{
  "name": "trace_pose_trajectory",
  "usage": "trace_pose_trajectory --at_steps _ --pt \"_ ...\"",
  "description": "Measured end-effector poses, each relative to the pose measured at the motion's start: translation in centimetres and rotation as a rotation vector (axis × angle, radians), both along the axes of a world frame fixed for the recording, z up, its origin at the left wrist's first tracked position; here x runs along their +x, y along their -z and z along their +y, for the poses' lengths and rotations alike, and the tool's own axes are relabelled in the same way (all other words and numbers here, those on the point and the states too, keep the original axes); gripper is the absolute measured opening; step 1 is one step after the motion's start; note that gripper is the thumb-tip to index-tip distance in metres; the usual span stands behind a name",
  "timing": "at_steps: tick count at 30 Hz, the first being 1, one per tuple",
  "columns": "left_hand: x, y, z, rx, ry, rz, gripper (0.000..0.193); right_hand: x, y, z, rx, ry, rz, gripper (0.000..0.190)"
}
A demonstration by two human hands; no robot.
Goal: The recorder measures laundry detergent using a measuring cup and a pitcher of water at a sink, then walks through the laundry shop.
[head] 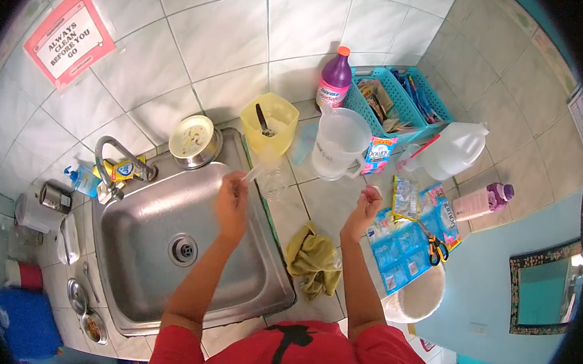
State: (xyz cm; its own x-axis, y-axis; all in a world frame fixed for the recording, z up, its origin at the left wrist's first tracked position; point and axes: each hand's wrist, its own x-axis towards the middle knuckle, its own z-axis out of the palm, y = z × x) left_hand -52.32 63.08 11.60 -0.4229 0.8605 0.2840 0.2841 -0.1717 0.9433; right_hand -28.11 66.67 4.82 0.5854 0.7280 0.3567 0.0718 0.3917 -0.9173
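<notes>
My left hand (234, 198), over the right part of the steel sink (138, 272), is closed on the handle of a translucent plastic utensil (255, 172); its far end is blurred below the yellow pitcher (286, 115). A dark-handled spoon (262, 119) stands in that pitcher among white contents. My right hand (366, 210) is held with curled fingers above the tiled counter, right of the sink; whether it pinches something small I cannot tell. Just beyond it stand a clear plastic pitcher (340, 140) and a Downy sachet (380, 155). A crumpled olive cloth (311, 259) lies between my forearms.
A purple bottle (335, 78) and turquoise baskets (379, 86) stand by the wall. At right are a translucent jug (456, 150), a pink bottle (477, 202), blue packets (400, 255) and orange-black scissors (436, 249). A faucet (116, 144) and stacked containers (193, 142) edge the sink.
</notes>
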Motion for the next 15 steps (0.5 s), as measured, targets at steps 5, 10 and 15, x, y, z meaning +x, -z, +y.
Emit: trace_pose_trajectory --at_steps 5,10,15 --pt "7.1 2.9 -1.8 -0.13 0.235 -0.125 0.013 -1.2 -3.0 -2.3 -0.031 -0.044 0.069 0.015" --pt "10.9 7.6 -1.6 -0.276 0.251 -0.117 0.014 -2.3 -4.8 -3.3 0.003 -0.099 -0.033 0.017" --pt "10.7 8.2 -1.4 -0.238 0.228 0.135 0.026 -4.1 -4.0 -3.7 -0.324 -0.428 -0.272 0.037"
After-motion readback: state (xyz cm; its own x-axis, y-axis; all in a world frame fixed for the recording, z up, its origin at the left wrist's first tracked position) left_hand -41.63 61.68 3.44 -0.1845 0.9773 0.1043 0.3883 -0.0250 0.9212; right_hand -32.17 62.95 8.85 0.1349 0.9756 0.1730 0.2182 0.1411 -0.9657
